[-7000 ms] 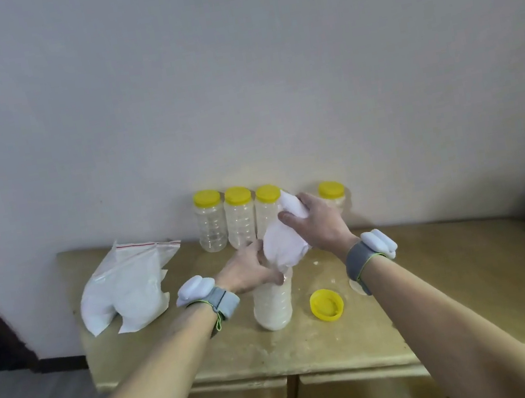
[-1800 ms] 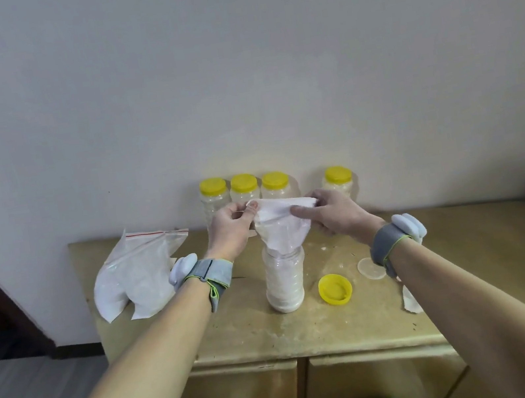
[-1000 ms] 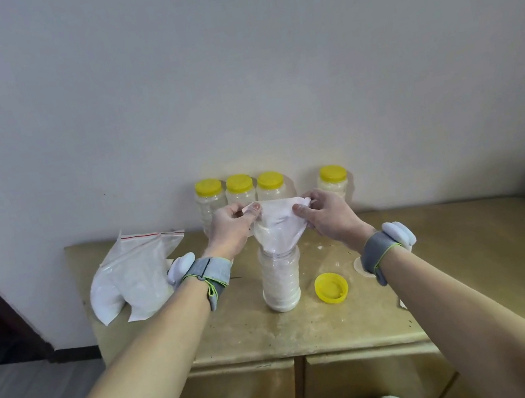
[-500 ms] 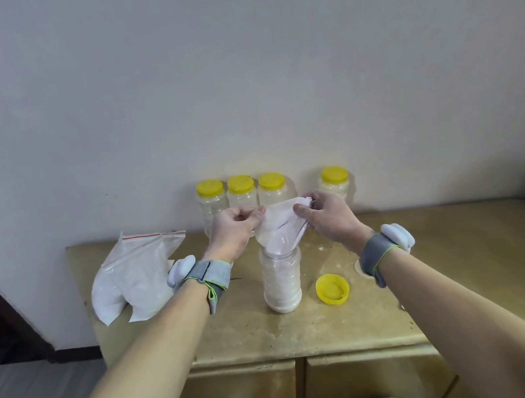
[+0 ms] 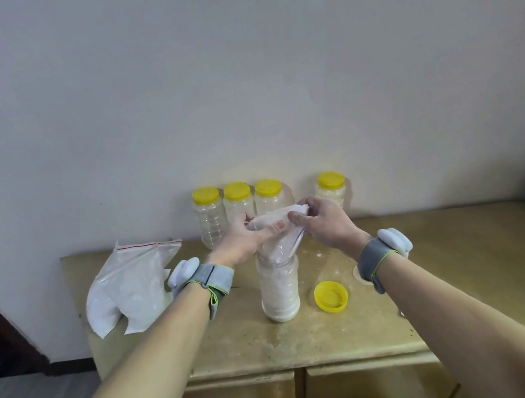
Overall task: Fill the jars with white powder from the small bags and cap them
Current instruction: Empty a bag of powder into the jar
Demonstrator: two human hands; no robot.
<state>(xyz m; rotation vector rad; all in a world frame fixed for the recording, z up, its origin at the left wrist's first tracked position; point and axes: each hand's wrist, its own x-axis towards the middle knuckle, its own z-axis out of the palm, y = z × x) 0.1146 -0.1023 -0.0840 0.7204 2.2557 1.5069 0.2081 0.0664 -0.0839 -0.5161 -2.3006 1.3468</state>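
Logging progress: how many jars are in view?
5. Four capped at the back: leftmost jar, second jar, third jar, rightmost jar. Open jar in front, under the small bag. Another may be hidden.

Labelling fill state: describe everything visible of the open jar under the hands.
The open jar is clear plastic, tall and round, upright on the table. White powder fills it almost to the neck. No cap is on; a yellow cap lies to its right, apart. The small bag has its lower end in the jar's mouth and is pinched above by the left hand and right hand. Neither hand plainly touches the jar.
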